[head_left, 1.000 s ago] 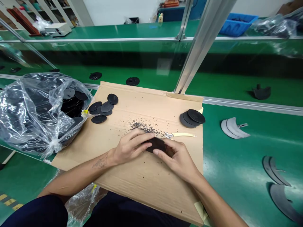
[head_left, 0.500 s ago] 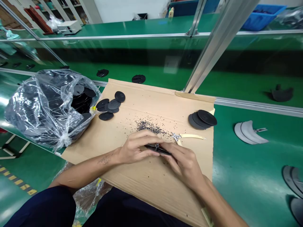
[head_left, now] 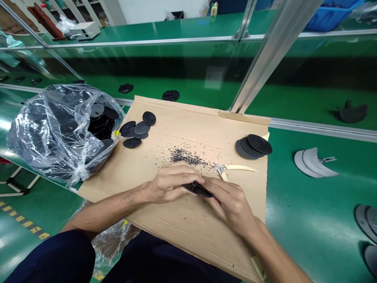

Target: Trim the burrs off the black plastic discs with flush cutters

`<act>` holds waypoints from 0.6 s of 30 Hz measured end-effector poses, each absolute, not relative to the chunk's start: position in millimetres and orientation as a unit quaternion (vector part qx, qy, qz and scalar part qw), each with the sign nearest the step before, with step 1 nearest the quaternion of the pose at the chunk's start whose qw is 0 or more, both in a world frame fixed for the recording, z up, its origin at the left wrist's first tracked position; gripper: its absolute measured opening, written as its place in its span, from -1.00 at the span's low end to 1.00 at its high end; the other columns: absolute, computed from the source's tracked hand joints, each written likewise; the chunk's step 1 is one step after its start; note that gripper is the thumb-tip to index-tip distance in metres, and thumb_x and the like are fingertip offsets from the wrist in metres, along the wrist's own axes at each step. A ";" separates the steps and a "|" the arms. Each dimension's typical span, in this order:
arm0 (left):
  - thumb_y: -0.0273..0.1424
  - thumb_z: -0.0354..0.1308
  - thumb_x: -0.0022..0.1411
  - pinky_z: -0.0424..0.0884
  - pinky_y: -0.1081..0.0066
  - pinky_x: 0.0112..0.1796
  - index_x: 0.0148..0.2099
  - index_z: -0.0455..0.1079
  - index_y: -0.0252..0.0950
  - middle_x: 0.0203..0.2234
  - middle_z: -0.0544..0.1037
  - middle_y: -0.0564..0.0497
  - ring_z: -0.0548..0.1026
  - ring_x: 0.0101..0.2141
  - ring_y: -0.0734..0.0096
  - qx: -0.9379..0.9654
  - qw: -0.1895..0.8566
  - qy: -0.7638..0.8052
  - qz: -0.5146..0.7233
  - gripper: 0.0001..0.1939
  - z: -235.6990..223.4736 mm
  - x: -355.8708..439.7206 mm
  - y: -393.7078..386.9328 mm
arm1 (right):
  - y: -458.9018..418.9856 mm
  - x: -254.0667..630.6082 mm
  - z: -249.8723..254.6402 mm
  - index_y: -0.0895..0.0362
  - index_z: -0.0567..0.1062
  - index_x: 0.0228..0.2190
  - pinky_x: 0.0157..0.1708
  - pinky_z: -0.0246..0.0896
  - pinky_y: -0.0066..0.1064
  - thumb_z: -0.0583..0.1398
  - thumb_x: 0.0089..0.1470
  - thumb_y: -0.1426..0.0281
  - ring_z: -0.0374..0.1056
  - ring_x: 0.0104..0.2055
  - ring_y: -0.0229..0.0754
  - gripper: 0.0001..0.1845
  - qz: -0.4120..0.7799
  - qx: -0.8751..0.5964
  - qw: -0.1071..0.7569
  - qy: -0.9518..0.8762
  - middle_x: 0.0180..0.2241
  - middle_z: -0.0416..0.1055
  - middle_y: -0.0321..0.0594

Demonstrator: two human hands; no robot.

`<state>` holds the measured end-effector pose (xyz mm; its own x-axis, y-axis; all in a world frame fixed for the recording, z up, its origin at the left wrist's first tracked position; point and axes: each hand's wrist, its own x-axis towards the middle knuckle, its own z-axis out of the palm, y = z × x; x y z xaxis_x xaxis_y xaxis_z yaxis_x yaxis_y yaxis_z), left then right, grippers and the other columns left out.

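Both hands hold one black plastic disc [head_left: 196,189] low over a sheet of cardboard [head_left: 182,232]. My left hand [head_left: 172,182] pinches its left edge with curled fingers. Gripping it from the right, my right hand [head_left: 229,201] has its fingers closed round the disc. The disc is seen almost edge-on, with a small nub on top. A pile of tiny black trimmings [head_left: 187,156] lies just beyond my hands. Small cutters with pale handles [head_left: 234,168] rest on the cardboard to the right of that pile.
A clear plastic bag full of black discs [head_left: 61,131] sits at the left. Several loose discs [head_left: 137,131] lie near its mouth, and a small stack of discs [head_left: 253,146] at the cardboard's right. Grey curved parts [head_left: 313,162] lie on the green bench [head_left: 309,220]. A slanted metal post [head_left: 265,59] rises behind.
The disc has been turned from lying nearly flat between the hands to almost edge-on. Both hands stay in the same spot on the cardboard; the view has shifted slightly.
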<state>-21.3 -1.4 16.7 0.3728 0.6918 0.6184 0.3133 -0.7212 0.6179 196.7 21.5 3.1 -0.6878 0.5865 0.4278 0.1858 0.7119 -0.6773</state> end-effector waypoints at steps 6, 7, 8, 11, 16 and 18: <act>-0.40 0.23 0.32 0.54 0.32 -0.21 -0.09 0.51 -0.32 -0.33 0.64 -0.07 0.59 -0.28 0.37 0.794 0.206 0.309 0.482 -0.85 15.9 -19.0 -0.5 | 21.8 194.5 3.6 0.16 0.50 -0.06 -0.26 0.52 -0.32 0.13 0.28 0.51 0.53 -0.22 -0.16 -0.77 0.317 -0.207 0.349 -0.857 -0.21 0.58 -0.09; -0.39 0.26 0.30 0.54 0.33 -0.22 -0.09 0.51 -0.33 -0.34 0.63 -0.07 0.58 -0.29 0.37 0.792 0.204 0.312 0.484 -0.84 15.8 -18.4 -0.7 | 21.7 193.6 3.5 0.16 0.51 -0.08 -0.27 0.51 -0.33 0.13 0.28 0.51 0.53 -0.23 -0.17 -0.78 0.327 -0.208 0.351 -0.852 -0.22 0.58 -0.10; -0.37 0.26 0.30 0.53 0.33 -0.23 -0.09 0.51 -0.33 -0.34 0.62 -0.07 0.58 -0.29 0.38 0.792 0.203 0.314 0.483 -0.82 15.7 -17.8 -0.8 | 21.8 192.7 3.6 0.15 0.51 -0.09 -0.28 0.50 -0.34 0.14 0.28 0.50 0.53 -0.23 -0.18 -0.79 0.338 -0.210 0.354 -0.847 -0.23 0.58 -0.12; -0.26 0.20 0.35 0.52 0.31 -0.22 -0.01 0.48 -0.32 -0.28 0.59 -0.10 0.55 -0.25 0.35 0.796 0.210 0.319 0.469 -0.73 14.4 -16.8 -1.6 | 23.4 191.2 6.4 0.11 0.52 -0.11 -0.23 0.48 -0.34 0.13 0.29 0.50 0.52 -0.19 -0.19 -0.80 0.367 -0.217 0.369 -0.826 -0.22 0.57 -0.15; -0.38 0.21 0.33 0.51 0.35 -0.21 0.01 0.46 -0.28 -0.25 0.55 -0.06 0.52 -0.22 0.38 0.775 0.201 0.360 0.479 -0.78 11.2 -19.0 -2.9 | 37.8 204.7 21.2 0.06 0.45 0.06 -0.07 0.45 -0.13 0.25 0.22 0.21 0.45 0.01 -0.02 -0.60 0.297 -0.255 0.281 -0.876 -0.03 0.51 -0.05; -0.40 0.23 0.31 0.50 0.37 -0.24 0.00 0.47 -0.27 -0.26 0.53 -0.04 0.51 -0.24 0.39 0.752 0.177 0.401 0.492 -0.79 10.9 -21.4 -2.0 | 45.5 215.0 26.5 0.08 0.42 0.10 -0.05 0.42 -0.01 0.31 0.12 0.10 0.38 0.07 0.12 -0.42 0.196 -0.320 0.210 -0.903 0.04 0.44 0.03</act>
